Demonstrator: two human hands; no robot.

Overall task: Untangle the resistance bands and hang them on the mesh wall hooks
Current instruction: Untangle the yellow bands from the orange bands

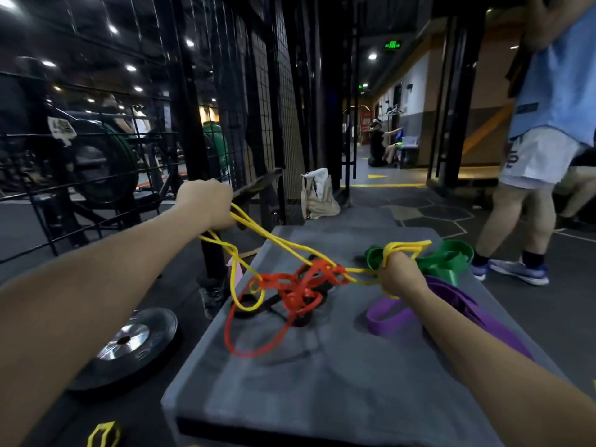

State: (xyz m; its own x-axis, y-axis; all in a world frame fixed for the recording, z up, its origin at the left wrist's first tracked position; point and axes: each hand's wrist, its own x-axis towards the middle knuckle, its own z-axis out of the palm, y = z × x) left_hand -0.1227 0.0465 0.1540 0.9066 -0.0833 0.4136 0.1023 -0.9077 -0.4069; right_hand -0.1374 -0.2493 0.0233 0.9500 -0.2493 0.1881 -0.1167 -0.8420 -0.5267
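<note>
I see my left hand [206,204] gripping the yellow band [290,248] and my right hand [398,274] curled through its far loops, stretching it above the grey pad [322,382]. The red band [296,287] knots around it, seemingly loosely; both are soft and springy, so I'd pinch the red loops beside the knot.

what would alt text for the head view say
Two hands stretch a yellow band knotted with a red band above a grey mat: left hand near the mesh wall, right hand by green and purple bands.
</note>
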